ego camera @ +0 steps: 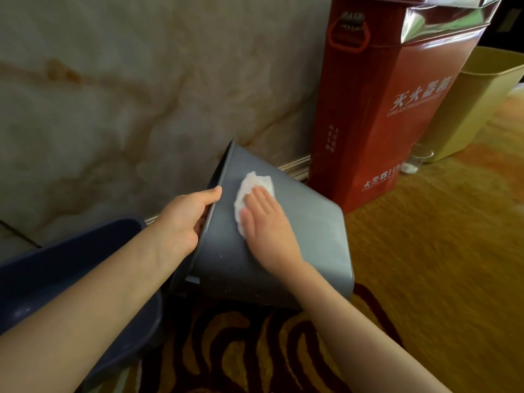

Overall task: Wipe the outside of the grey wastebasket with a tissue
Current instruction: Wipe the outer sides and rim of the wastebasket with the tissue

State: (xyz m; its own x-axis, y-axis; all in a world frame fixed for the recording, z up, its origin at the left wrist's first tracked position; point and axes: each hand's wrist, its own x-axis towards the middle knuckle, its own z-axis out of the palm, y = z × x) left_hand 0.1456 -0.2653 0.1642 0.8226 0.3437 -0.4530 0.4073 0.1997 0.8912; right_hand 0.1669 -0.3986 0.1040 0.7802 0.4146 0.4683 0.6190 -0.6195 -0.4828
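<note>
A marbled beige wall (pixel 119 103) meets a floor covered in gold carpet (pixel 425 265) with dark swirling bands near the bottom of the view. The grey wastebasket (pixel 306 239) is tipped on its side just in front of the wall, its open mouth turned left and its base to the right, one flat side facing up. The left hand (pixel 181 219) holds it at the rim, thumb lying along the outer edge and the other fingers curled inside the opening, hidden from view. The right hand (pixel 266 225) lies flat on the upturned side, fingers (pixel 262 198) straight and held close together, pressing a crumpled white tissue (pixel 252 191) against the grey surface near the rim; the tissue sticks out past the fingertips and to the left of the palm. A dark blue bin (pixel 56 276) lies beneath the left forearm. To the right of the wastebasket stands a tall red fire extinguisher box (pixel 391 109) with white lettering, and beyond it a yellow bin (pixel 470 109), with a clear glass (pixel 419 157) on the carpet between them.
</note>
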